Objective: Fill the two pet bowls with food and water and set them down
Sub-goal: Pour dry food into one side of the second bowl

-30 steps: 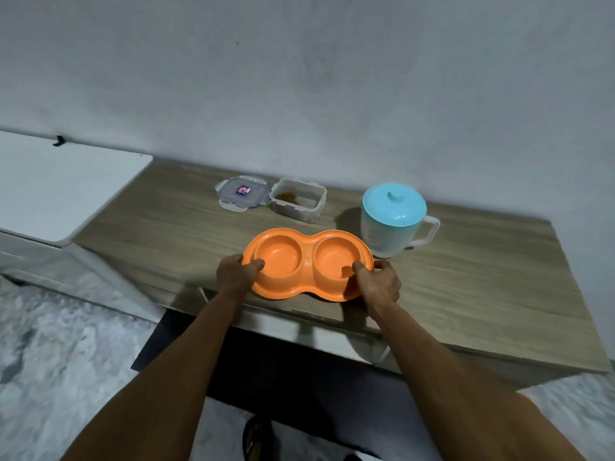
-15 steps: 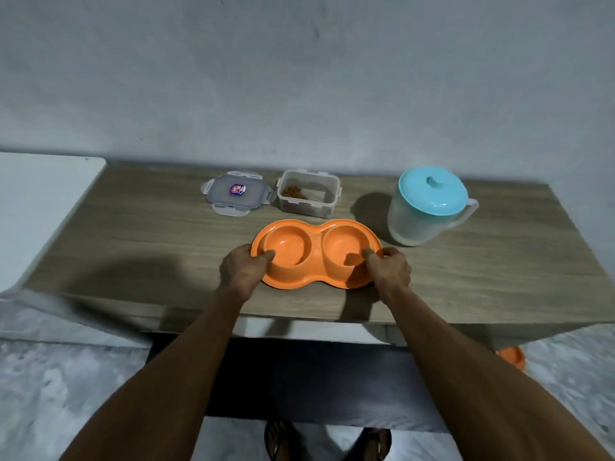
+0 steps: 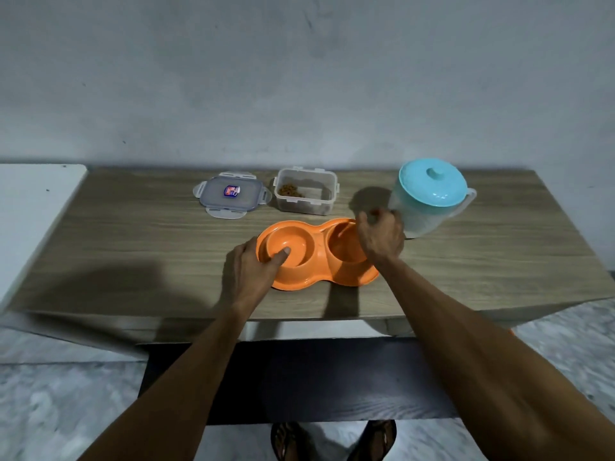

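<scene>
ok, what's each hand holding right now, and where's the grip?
Left hand grips the orange double bowl at its left rim, thumb inside. Right hand hovers above its right half, holding nothing.

The right hand (image 3: pixel 381 237) blocks the far right rim of the orange plastic double pet bowl (image 3: pixel 319 251), curled fingers turned away, so whether they hold anything, can't tell. The left hand (image 3: pixel 249 271) loses its fingertips under the left rim, and the sticker (image 3: pixel 232 191) on the clear rectangular plastic lid (image 3: pixel 216 201) is too small to read.
</scene>
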### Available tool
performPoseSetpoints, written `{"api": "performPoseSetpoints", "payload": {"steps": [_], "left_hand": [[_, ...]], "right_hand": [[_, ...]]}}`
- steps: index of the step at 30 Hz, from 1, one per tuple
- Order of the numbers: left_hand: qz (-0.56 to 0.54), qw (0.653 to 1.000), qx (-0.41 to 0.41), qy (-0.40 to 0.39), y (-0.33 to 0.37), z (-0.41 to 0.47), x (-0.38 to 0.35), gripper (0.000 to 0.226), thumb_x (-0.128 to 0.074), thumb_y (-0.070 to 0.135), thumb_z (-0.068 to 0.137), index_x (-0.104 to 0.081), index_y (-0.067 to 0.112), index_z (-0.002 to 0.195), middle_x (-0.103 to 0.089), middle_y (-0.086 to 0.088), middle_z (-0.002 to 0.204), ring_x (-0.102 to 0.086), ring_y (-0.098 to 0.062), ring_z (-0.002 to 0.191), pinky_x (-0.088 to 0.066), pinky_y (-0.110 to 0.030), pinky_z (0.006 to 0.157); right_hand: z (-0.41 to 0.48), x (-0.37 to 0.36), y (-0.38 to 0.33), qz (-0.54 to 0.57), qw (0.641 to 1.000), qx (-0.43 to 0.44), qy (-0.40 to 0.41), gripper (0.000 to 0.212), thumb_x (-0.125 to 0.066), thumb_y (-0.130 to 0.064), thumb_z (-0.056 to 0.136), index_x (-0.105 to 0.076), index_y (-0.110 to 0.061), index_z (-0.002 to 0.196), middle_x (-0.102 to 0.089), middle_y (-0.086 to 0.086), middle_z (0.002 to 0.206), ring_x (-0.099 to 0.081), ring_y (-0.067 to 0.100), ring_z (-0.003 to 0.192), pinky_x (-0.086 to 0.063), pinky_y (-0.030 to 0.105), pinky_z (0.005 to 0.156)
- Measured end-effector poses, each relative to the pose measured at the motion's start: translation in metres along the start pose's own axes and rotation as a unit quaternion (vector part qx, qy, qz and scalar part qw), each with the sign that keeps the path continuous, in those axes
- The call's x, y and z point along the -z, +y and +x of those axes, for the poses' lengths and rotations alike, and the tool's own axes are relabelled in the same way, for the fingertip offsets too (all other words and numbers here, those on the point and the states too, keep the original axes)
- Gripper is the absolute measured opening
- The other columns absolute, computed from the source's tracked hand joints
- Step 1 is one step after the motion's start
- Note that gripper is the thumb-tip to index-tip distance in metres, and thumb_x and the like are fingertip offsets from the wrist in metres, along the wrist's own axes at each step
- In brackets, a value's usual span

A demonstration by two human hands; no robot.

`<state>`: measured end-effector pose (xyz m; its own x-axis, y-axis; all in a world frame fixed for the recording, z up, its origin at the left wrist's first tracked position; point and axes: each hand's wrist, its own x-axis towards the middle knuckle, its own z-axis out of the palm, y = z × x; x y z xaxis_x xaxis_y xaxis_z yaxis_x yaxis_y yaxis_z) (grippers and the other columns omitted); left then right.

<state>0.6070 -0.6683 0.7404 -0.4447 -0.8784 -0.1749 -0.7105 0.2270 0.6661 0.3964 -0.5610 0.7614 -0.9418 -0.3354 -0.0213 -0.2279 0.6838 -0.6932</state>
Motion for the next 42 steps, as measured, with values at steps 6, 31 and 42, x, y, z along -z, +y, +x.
{"api": "performPoseSetpoints", "payload": {"steps": [6,31,42], "left_hand": [[0.082,0.994,-0.041,-0.061,-0.016,-0.005,-0.01,0.117,-0.06,0.084,0.054,-0.024,0.028,0.149,-0.044,-0.001,0.149,-0.043,-0.027,0.134,-0.045,-0.051,0.102],[0.131,0.988,-0.035,-0.074,0.003,-0.015,-0.002,0.111,-0.083,0.05,0.065,-0.024,0.011,0.15,-0.043,-0.012,0.148,-0.04,-0.031,0.136,-0.035,-0.044,0.111],[0.135,0.988,-0.029,-0.074,0.003,-0.014,-0.002,0.108,-0.085,0.048,0.064,-0.028,0.012,0.148,-0.047,-0.013,0.145,-0.044,-0.031,0.133,-0.037,-0.044,0.11]], "right_hand": [[0.044,-0.037,-0.04,0.002,0.994,-0.009,-0.105,0.043,-0.054,-0.049,0.092,-0.067,-0.008,0.094,-0.067,0.01,0.092,-0.065,0.031,0.089,-0.054,0.042,0.078],[0.011,0.028,-0.052,0.153,0.97,0.1,-0.158,0.017,-0.066,-0.018,0.086,-0.053,-0.014,0.077,-0.064,0.018,0.087,-0.067,0.031,0.089,-0.06,0.047,0.079],[-0.033,0.041,-0.035,0.064,0.932,0.34,-0.107,0.02,-0.071,-0.012,0.076,-0.052,-0.01,0.074,-0.056,-0.001,0.085,-0.052,0.016,0.081,-0.041,0.017,0.063]]}}
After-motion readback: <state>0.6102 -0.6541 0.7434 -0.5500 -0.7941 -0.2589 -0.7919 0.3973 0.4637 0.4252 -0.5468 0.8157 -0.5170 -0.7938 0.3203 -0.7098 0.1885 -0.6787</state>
